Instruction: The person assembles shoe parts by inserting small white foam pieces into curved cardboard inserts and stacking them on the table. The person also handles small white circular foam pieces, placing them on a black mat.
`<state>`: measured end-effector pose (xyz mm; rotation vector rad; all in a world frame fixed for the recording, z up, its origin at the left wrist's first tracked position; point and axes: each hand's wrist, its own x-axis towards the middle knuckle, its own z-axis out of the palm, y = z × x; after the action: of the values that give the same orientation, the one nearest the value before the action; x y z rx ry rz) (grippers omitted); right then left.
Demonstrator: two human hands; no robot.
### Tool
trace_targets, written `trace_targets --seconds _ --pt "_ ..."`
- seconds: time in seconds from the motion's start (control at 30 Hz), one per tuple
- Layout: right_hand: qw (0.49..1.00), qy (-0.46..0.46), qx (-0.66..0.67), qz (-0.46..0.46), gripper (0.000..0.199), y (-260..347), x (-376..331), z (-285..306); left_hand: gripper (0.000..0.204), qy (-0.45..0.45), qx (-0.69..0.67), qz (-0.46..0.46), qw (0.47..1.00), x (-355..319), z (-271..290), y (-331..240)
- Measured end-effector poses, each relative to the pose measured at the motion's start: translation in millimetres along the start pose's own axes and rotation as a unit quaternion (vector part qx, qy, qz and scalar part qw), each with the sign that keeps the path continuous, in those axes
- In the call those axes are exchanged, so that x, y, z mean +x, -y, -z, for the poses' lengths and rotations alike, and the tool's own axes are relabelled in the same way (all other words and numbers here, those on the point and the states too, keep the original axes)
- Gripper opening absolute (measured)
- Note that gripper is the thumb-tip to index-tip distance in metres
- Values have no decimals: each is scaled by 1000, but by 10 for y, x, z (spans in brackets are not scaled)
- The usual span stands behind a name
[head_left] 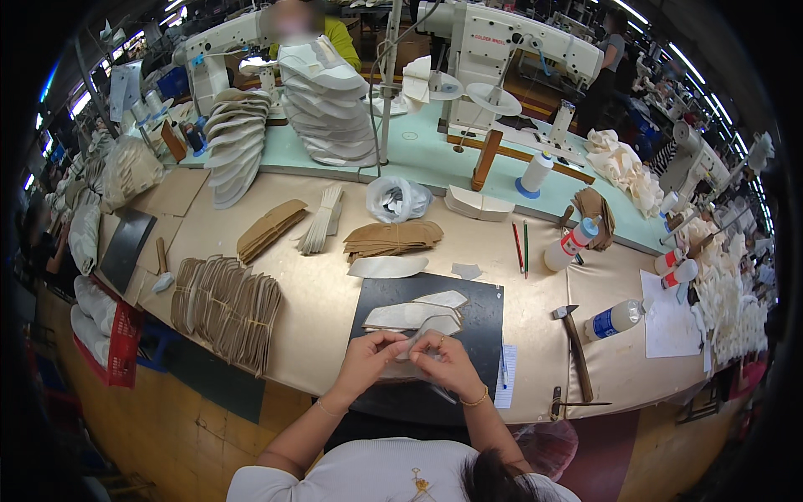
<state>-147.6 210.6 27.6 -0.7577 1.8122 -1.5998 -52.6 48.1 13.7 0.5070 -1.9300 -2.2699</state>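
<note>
Over a black board (481, 314), my left hand (370, 358) and my right hand (447, 365) meet, fingers pinched close together. Both grip a thin grey curved piece (432, 325), which rises above the fingers; a grey strip also trails below my right hand. Just beyond the fingertips, flat white cut pieces (401, 315) with brown edges lie overlapping on the board. A single white curved piece (387, 267) rests at the board's far edge. My fingers hide the middle of the held piece.
Tied brown bundles (226, 314) lie left. Brown stacks (393, 240), white strips (322, 219) and a plastic bag (399, 199) sit farther back. To the right are a hammer (575, 351), a clear bottle (615, 320) and a glue bottle (571, 244). Sewing machines (510, 50) stand beyond.
</note>
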Motion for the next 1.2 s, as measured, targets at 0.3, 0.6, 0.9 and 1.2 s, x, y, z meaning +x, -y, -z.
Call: trace_targets --seconds 0.3,0.6,0.9,1.2 --pt "996 -53 -66 16 23 -48 -21 -42 23 19 1 13 1000 -13 -75 -45" --pt "974 -64 210 -62 19 57 -218 434 22 -13 -32 45 998 -83 270 -51" --pt "961 -222 149 -66 15 -203 -487 869 23 -26 -44 131 990 -364 571 114" --pt "906 -408 116 5 17 -544 -495 1153 19 -55 -27 157 986 -427 594 172"
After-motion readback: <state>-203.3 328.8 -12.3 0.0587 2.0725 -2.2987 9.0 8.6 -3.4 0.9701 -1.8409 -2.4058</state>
